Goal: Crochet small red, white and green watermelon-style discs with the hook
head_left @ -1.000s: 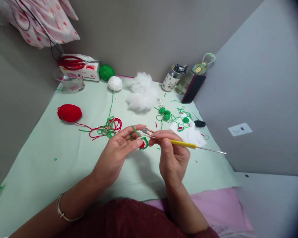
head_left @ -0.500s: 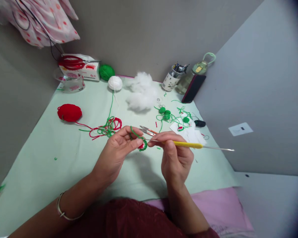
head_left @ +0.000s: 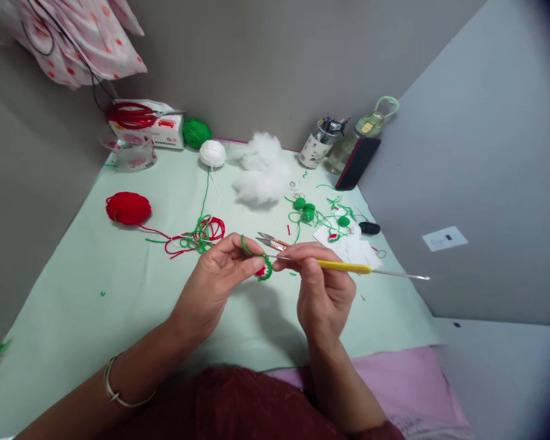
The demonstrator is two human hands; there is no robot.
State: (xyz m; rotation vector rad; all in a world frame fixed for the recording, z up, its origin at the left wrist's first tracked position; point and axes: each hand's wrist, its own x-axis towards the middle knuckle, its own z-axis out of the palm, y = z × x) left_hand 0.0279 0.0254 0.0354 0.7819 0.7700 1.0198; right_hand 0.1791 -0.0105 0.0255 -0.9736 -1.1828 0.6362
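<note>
Between the thumb and fingers of my left hand [head_left: 217, 278] is a small crochet piece [head_left: 266, 269], red and white with a green edge. Green yarn [head_left: 246, 245] loops over my left index finger. My right hand [head_left: 325, 287] is closed like a pen grip around a double-ended crochet hook [head_left: 343, 266] with a yellow handle. The hook's left tip meets the top of the crochet piece; whether it sits inside a stitch cannot be made out. Just behind my hands lie thread snips [head_left: 272, 241], partly hidden by my right fingers.
Tangled yarn [head_left: 201, 235] and a red yarn ball [head_left: 128, 208] lie to the left. White stuffing [head_left: 261, 174], a white yarn ball [head_left: 212, 154] and a green yarn ball [head_left: 197, 133] sit behind. Green crocheted balls [head_left: 306, 211], a phone [head_left: 358, 164] and a bottle [head_left: 348, 146] are at right.
The crochet hook and my right hand have shifted slightly left. The green yarn over my left index finger sits closer to the finger. My left hand stays nearly still.
</note>
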